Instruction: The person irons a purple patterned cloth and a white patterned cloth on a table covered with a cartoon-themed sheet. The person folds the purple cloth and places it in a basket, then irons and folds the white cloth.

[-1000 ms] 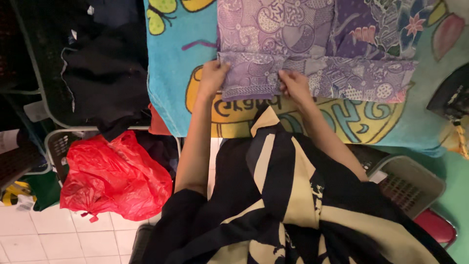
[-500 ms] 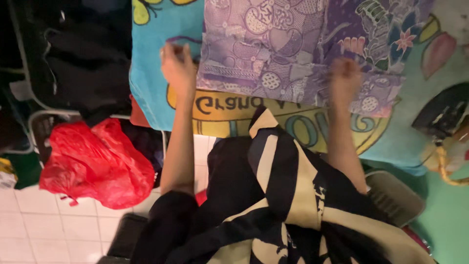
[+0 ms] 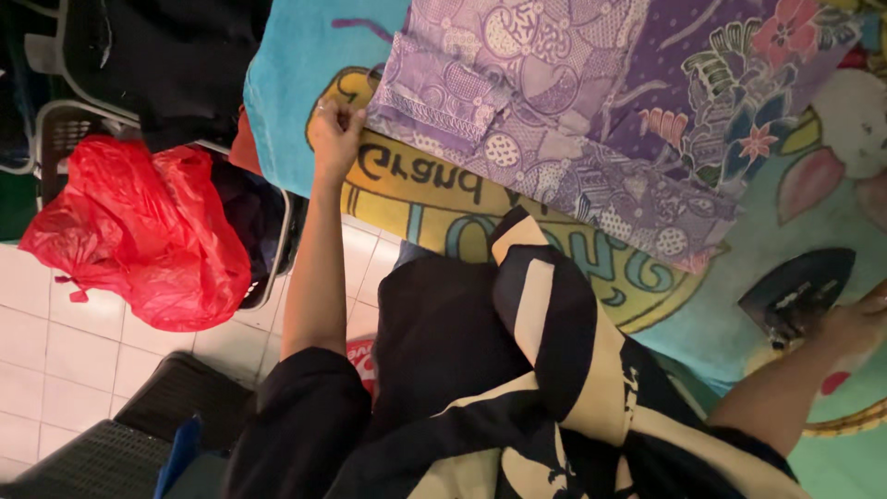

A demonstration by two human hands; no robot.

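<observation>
Head view: a purple patterned cloth garment (image 3: 591, 120) is spread on a turquoise printed towel (image 3: 296, 83). Its corner is pinched by left-hand fingers (image 3: 334, 125); the right hand (image 3: 855, 323) is closed on a dark iron (image 3: 796, 294). Pressing appears not yet begun.

Turquoise printed towel (image 3: 296, 83) as work surface; purple patterned cloth (image 3: 591, 120), dark iron (image 3: 799, 291) directly on it.

I am looking down at a white tiled floor (image 3: 55, 342) lying in dim indoor light. A red plastic bag (image 3: 139, 231) is resting against a laundry basket (image 3: 268, 249), and a dark woven basket (image 3: 139, 444) is sitting below them.
</observation>
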